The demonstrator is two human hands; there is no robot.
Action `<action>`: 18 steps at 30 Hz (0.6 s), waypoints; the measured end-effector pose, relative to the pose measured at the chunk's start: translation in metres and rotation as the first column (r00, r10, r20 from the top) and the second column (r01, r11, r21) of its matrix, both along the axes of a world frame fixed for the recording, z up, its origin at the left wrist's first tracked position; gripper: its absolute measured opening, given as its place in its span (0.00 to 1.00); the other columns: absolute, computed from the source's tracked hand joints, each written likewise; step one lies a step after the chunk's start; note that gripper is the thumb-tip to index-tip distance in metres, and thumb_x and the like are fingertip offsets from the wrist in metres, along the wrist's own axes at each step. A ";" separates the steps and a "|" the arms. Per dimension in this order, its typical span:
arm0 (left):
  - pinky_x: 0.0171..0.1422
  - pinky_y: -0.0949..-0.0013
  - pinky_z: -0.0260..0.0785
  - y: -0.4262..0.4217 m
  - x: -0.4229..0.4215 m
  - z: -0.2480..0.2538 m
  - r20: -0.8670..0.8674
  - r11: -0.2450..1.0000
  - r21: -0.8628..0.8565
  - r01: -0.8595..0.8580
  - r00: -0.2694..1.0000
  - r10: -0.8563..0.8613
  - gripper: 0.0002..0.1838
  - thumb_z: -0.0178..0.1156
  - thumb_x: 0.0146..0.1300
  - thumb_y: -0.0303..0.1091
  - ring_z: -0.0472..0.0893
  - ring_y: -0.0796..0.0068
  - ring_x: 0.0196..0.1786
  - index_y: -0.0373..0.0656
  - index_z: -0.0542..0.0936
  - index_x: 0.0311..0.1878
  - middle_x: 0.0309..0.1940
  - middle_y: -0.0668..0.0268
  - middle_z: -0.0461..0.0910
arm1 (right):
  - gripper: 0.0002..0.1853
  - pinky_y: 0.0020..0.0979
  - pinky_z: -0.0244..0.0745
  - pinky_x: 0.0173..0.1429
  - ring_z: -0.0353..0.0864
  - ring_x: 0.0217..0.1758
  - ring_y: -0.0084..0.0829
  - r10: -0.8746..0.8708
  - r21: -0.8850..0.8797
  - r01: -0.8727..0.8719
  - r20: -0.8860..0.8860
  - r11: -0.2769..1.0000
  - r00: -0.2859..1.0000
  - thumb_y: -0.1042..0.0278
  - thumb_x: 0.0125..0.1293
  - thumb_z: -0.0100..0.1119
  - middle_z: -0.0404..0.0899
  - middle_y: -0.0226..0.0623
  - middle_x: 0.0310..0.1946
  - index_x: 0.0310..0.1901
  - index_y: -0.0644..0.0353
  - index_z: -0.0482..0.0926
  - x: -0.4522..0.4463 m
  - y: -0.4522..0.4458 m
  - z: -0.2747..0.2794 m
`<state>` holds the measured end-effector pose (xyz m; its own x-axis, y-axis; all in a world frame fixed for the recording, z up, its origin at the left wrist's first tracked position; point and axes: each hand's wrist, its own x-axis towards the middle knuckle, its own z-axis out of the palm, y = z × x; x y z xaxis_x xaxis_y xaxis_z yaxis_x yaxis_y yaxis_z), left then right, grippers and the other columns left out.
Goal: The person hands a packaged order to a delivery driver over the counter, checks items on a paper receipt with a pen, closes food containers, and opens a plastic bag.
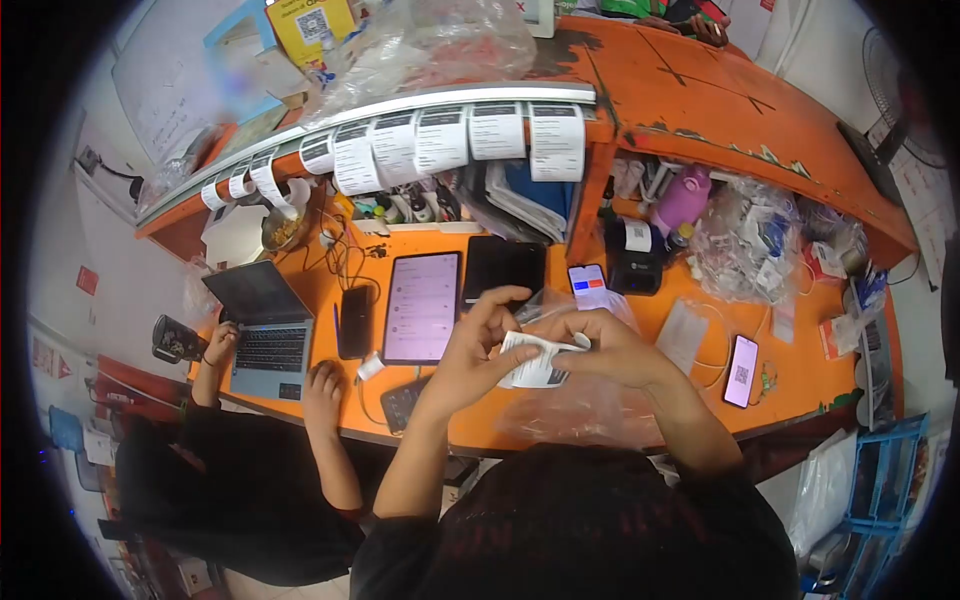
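In front of my chest, a small printed paper receipt (537,372) is held between both hands over the orange desk. My left hand (490,345) pinches its left side, with the thumb across the printed face. At its right edge, my right hand (600,345) grips the paper between thumb and fingers. The receipt looks bent or folded, and part of it is hidden by my fingers. Beneath my hands lies a clear plastic bag (580,415). Just beyond them is a phone (590,283) with a lit screen.
A tablet (423,305) lies left of my hands. A co-worker's hand (322,398) rests near a laptop (265,335). Receipts (440,140) hang from a rail above. Right are a card terminal (634,258), a pink bottle (683,200) and a phone showing a QR code (740,370).
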<state>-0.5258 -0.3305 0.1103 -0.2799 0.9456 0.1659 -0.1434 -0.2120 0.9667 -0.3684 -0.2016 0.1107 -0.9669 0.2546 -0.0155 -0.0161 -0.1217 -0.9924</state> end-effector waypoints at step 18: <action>0.29 0.74 0.78 0.053 0.052 -0.030 0.269 0.925 -0.350 0.149 0.962 -0.053 0.06 0.56 0.58 0.22 0.83 0.69 0.29 0.31 0.79 0.36 0.32 0.53 0.82 | 0.12 0.21 0.73 0.44 0.79 0.39 0.21 -0.316 0.183 0.290 0.135 0.939 0.939 0.82 0.53 0.55 0.83 0.40 0.40 0.40 0.67 0.82 0.145 0.078 -0.022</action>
